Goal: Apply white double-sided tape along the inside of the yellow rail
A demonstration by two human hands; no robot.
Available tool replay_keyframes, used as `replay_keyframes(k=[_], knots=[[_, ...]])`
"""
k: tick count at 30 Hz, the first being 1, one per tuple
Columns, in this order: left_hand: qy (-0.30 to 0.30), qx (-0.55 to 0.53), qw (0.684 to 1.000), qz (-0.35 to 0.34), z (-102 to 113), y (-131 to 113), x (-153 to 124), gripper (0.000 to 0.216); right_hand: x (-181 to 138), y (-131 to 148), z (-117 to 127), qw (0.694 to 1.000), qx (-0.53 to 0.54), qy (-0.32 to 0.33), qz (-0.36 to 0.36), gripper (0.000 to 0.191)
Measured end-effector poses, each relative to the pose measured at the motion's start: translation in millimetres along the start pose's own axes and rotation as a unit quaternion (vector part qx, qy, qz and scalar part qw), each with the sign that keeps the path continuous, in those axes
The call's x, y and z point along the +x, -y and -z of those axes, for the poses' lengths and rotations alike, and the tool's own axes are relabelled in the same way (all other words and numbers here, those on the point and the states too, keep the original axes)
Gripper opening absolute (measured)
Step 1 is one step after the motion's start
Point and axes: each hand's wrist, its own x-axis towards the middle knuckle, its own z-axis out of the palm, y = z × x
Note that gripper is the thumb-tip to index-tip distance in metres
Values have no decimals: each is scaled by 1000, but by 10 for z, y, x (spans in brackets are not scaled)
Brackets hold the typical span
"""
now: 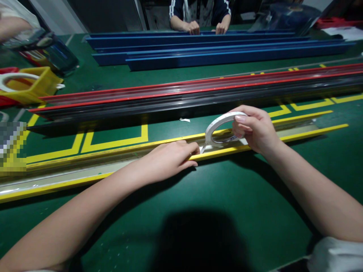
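A long channel strip with yellow edges (pixel 96 176) lies across the table in front of me. My left hand (pixel 172 158) is closed on its near edge, thumb outside and fingers reaching into the channel. In my right hand (pixel 258 126), pinched between thumb and fingers, is a narrow roll of white tape (pixel 211 130), held upright above the strip. A short length of tape runs from the roll down to the fingertips of my left hand, inside the channel. Where exactly the tape end sticks is hidden by those fingers.
Behind the strip lie long red-edged and black profiles (pixel 159 92), then several blue profiles (pixel 198 56). Across the table, a co-worker's hands (pixel 193 27) rest at the blue ones. A yellow bin (pixel 42 85) holding a white ring stands left. A paper scrap (pixel 185 120) lies mid-table.
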Motion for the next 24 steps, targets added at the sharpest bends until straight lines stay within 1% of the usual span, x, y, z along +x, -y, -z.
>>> replay_keyframes(k=[6, 15, 24], knots=[[14, -23, 1000, -9, -7, 20, 7, 17, 0, -6, -1, 1000, -3, 6, 2, 15], [32, -37, 999, 9, 27, 20, 9, 22, -4, -5, -11, 1000, -4, 14, 4, 15], [27, -38, 999, 5, 52, -2, 0, 24, -3, 2, -10, 1000, -20, 5, -1, 16]])
